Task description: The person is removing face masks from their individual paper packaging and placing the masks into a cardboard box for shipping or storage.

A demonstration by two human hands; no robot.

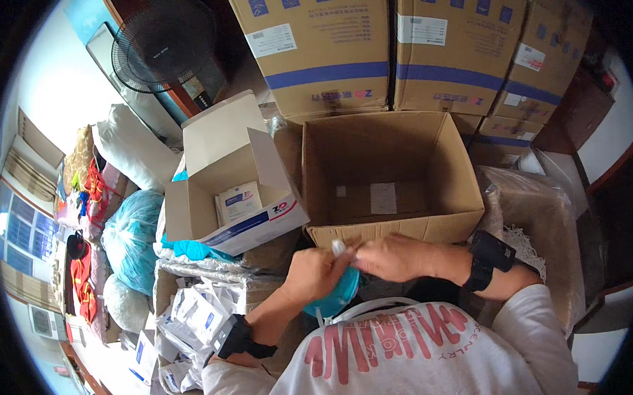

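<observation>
My left hand (314, 274) and my right hand (388, 258) meet in front of the large open carton (396, 231), fingers pinched together. Between them a small whitish piece (340, 249) sticks up; its kind is unclear. Just below hangs a rounded turquoise thing (340, 292), partly hidden by my left hand, with a pale strip at its lower edge. Whether it joins the whitish piece, I cannot tell. Beyond my left hand stands an open white box (251, 235) with a few flat white packets (237, 203) inside. The carton holds a pale paper at its bottom.
Left of me, a plastic-lined carton (260, 292) is heaped with white packets (194, 312). A turquoise bag (134, 230) bulges beyond it. Tall sealed cartons (324, 49) stand at the back. On the right is another plastic-lined carton (563, 257). A black fan (161, 45) stands far left.
</observation>
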